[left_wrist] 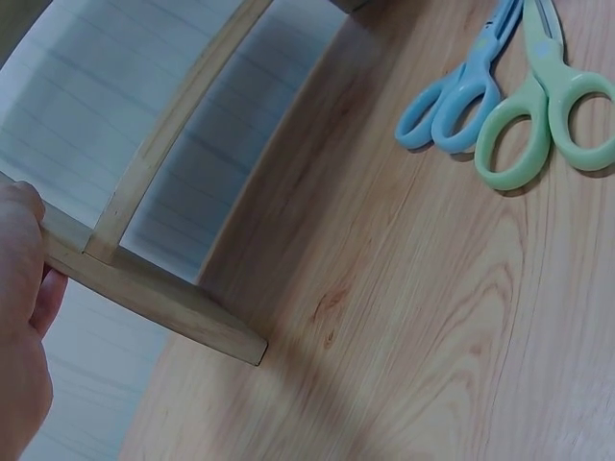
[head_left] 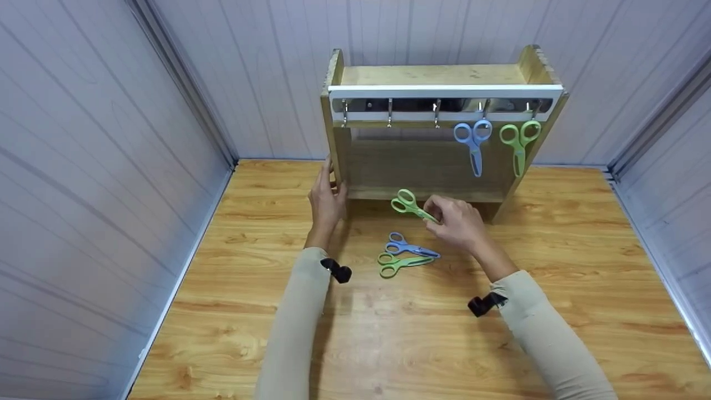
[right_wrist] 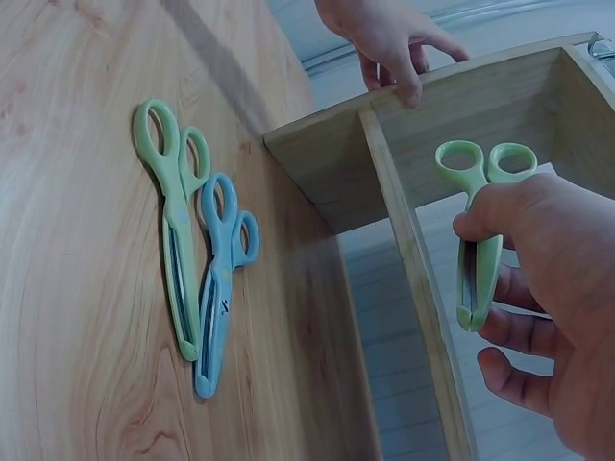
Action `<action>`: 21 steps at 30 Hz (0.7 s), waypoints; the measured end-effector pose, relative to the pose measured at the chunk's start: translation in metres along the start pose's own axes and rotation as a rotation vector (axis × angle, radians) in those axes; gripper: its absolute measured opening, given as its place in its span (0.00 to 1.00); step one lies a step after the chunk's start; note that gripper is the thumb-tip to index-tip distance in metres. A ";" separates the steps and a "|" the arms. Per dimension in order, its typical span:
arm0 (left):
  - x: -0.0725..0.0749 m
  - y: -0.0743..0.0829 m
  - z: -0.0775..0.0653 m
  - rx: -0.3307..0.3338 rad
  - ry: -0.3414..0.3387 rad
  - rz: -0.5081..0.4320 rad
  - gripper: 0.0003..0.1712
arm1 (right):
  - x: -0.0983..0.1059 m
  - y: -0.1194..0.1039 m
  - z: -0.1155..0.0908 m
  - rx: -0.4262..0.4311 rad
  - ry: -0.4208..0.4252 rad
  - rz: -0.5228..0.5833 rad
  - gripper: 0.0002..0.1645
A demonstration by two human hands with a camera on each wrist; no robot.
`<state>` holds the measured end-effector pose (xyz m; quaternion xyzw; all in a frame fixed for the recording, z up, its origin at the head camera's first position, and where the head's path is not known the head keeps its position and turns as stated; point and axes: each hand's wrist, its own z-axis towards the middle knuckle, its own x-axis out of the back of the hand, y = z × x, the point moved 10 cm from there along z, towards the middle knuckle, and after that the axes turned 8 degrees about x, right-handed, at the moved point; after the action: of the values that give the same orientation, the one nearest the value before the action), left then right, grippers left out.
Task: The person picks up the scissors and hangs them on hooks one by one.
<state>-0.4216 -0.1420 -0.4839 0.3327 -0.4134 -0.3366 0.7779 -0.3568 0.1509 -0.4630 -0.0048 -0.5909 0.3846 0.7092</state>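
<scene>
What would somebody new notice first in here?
Probably the hanging blue scissors and hanging green scissors on the two rightmost hooks of the shelf. Next, the held green scissors in the right hand. A loose blue pair and loose green pair lie on the wooden surface.

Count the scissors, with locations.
5: hanging blue pair and hanging green pair on the rightmost two hooks of the rack; held green pair in the right hand; loose blue pair and loose green pair together on the wooden surface. None look hidden.
</scene>
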 end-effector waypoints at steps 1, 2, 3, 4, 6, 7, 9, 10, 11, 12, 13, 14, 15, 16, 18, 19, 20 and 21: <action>0.000 0.000 0.000 -0.001 0.000 0.000 0.38 | 0.000 0.000 0.000 0.001 0.001 0.000 0.09; 0.000 0.000 0.000 0.000 -0.001 -0.001 0.38 | 0.001 0.000 0.001 0.002 0.003 0.000 0.09; 0.000 0.000 0.000 0.001 -0.001 0.000 0.38 | 0.001 0.000 0.001 0.002 0.004 -0.001 0.09; 0.000 0.000 0.000 0.002 -0.001 -0.001 0.38 | 0.002 0.000 0.001 0.002 0.007 -0.001 0.09; 0.000 0.000 0.001 0.004 -0.004 -0.003 0.39 | 0.003 0.000 0.002 0.004 0.011 -0.001 0.10; 0.000 0.000 0.001 0.004 -0.004 -0.002 0.39 | 0.003 0.000 0.002 0.004 0.013 0.000 0.10; -0.001 0.000 0.001 0.004 -0.003 -0.004 0.39 | 0.005 -0.001 0.002 0.007 0.016 0.002 0.10; -0.001 0.000 0.001 0.003 -0.004 -0.005 0.39 | 0.006 -0.001 0.003 0.009 0.019 0.003 0.10; -0.001 0.000 0.001 0.002 -0.004 -0.006 0.39 | 0.007 -0.001 0.003 0.011 0.023 0.002 0.10; -0.001 0.000 0.001 0.001 -0.004 -0.006 0.39 | 0.009 -0.002 0.004 0.015 0.028 0.000 0.10; -0.001 0.000 0.001 0.001 -0.004 -0.007 0.39 | 0.010 -0.002 0.004 0.018 0.033 -0.002 0.09; -0.001 0.000 0.001 0.000 -0.004 -0.006 0.39 | 0.012 -0.003 0.005 0.023 0.039 -0.005 0.09; -0.001 0.000 0.001 -0.001 -0.004 -0.005 0.39 | 0.013 -0.004 0.006 0.028 0.044 -0.009 0.09; -0.001 0.000 0.001 -0.001 -0.004 -0.003 0.39 | 0.014 -0.005 0.006 0.033 0.048 -0.011 0.09; 0.000 0.000 0.000 -0.004 0.000 0.000 0.39 | 0.017 -0.007 0.008 0.039 0.056 -0.018 0.10; 0.000 0.000 0.000 -0.003 0.000 0.001 0.39 | 0.018 -0.007 0.008 0.039 0.057 -0.019 0.10; 0.000 0.000 0.000 -0.002 0.001 0.001 0.39 | 0.019 -0.008 0.009 0.038 0.056 -0.019 0.10; 0.001 0.000 0.000 -0.002 0.004 0.002 0.39 | 0.020 -0.008 0.009 0.038 0.056 -0.019 0.10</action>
<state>-0.4213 -0.1429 -0.4838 0.3322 -0.4117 -0.3358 0.7793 -0.3600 0.1519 -0.4402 0.0037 -0.5633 0.3886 0.7292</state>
